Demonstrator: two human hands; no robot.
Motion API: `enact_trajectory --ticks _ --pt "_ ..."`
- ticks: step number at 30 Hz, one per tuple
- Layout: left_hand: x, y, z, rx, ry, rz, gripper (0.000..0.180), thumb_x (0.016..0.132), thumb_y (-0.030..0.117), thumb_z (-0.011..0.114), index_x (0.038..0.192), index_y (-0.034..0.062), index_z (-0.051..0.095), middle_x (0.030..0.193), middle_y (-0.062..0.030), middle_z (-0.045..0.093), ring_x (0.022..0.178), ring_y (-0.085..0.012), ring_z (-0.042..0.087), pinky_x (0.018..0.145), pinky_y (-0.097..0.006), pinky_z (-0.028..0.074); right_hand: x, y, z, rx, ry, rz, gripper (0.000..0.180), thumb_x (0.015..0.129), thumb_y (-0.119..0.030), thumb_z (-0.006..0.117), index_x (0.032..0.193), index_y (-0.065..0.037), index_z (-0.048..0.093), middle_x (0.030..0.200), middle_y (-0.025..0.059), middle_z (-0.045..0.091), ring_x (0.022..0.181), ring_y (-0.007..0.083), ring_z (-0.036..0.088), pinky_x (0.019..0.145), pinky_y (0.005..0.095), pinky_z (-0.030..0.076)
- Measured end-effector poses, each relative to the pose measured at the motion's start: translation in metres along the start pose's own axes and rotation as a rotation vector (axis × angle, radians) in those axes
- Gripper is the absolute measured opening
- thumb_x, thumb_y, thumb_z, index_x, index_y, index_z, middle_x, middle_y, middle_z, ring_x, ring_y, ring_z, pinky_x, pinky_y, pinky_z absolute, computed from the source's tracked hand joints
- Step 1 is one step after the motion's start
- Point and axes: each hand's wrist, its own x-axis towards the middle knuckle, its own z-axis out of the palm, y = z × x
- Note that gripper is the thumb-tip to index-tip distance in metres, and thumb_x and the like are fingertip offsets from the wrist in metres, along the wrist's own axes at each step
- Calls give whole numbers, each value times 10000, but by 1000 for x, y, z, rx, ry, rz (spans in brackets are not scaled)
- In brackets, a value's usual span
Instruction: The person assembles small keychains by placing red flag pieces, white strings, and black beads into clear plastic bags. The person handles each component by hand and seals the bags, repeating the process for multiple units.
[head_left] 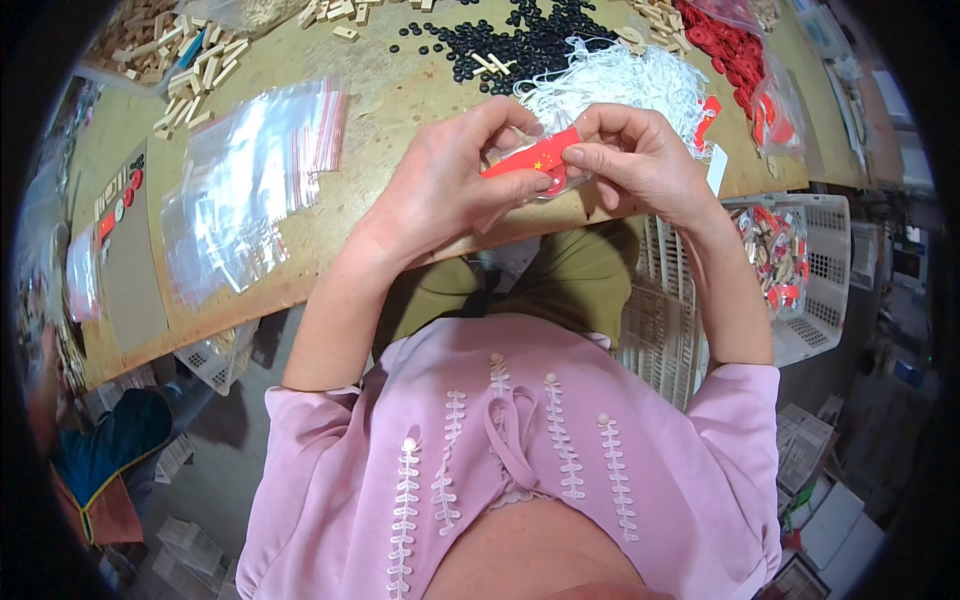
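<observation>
Above the near edge of the table, both my hands hold a small clear plastic bag point(556, 193). A red piece with yellow stars point(540, 155) shows at the bag, partly covered by my fingers; whether it is fully inside I cannot tell. My left hand point(440, 175) is closed around the bag's left side, its thumb along the bottom. At the upper right end of the red piece, my right hand point(640, 155) pinches with thumb and fingers. Just behind the hands lies a heap of white strings point(625, 85).
Clear zip bags point(245, 170) lie fanned out on the left. Black rings point(530, 35), small wooden blocks point(205, 75) and red discs point(725, 50) are heaped along the far side. A white crate of filled bags point(825, 260) stands right, below the table point(375, 90).
</observation>
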Motion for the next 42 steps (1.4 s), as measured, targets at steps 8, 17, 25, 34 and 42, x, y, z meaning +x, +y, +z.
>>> enact_trajectory --ticks 8,17,25,34,42 --pt "-4 7 -1 72 -200 -36 358 895 117 788 1208 33 636 887 -63 706 704 -107 632 637 -283 509 -26 16 9 -266 239 -198 124 968 -97 732 973 23 700 789 -43 637 746 23 544 662 214 454" --pt "-8 5 10 228 -291 133 338 898 41 769 1221 43 670 997 -48 736 897 -95 660 781 -279 541 -62 42 21 140 232 -124 104 1019 -38 650 1069 34 705 993 22 721 913 72 664 829 236 540" --pt "-5 2 2 61 6 -104 156 983 146 682 1064 13 697 812 0 642 768 -51 576 674 -251 493 -87 38 26 -299 388 -507 145 927 58 704 1036 -34 730 956 60 653 887 166 640 804 273 513" --pt "65 -12 -11 683 171 270 152 908 178 737 971 42 709 854 -90 639 727 -228 640 698 -360 529 -84 46 33 -583 504 -701 228 799 63 742 978 -78 746 912 35 663 850 240 629 734 345 507" --pt "83 -9 -27 492 180 118 150 918 171 783 953 28 751 807 -17 735 707 -75 631 653 -265 506 -97 36 34 -531 540 -673 189 844 51 764 997 -53 729 990 77 654 881 260 644 772 358 533"
